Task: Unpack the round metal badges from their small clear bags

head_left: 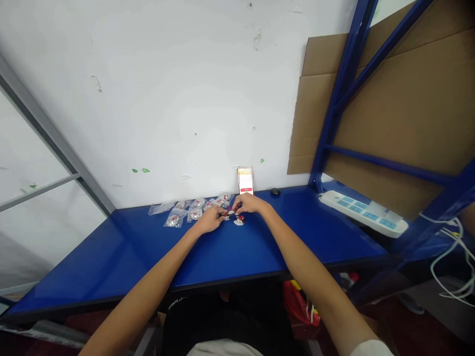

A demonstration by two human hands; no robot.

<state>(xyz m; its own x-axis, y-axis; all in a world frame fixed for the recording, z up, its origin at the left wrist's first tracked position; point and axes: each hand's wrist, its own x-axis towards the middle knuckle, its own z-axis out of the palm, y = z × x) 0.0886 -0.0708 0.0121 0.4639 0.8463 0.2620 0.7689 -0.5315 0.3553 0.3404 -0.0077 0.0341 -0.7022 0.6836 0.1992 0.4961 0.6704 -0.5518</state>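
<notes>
Now, just in front of the upright white phone-like screen with a red bar (245, 181), two bare hands close on a small silver, red and dark piece (230, 213): the left hand (211, 220) pinches from one side, the right hand (248, 202) from the other, fingertips hiding much of it. It looks light and stiff, probably metal or hard plastic, and that shine suggests a slippery face, so the rim is the place to hold, sparing the finish from scratches. Close by, nearer the wearer than the screen, lies a round silver-and-red disc (239, 220). Left of the screen, more shiny discs sit in clear plastic bags (172, 219), soft and crinkly. All this rests on a glossy blue tabletop (230, 252); a small black oval object (275, 192) sits right of the screen, a white power strip (365, 212) farther right, and a scuffed white wall (178, 89) rises behind.
</notes>
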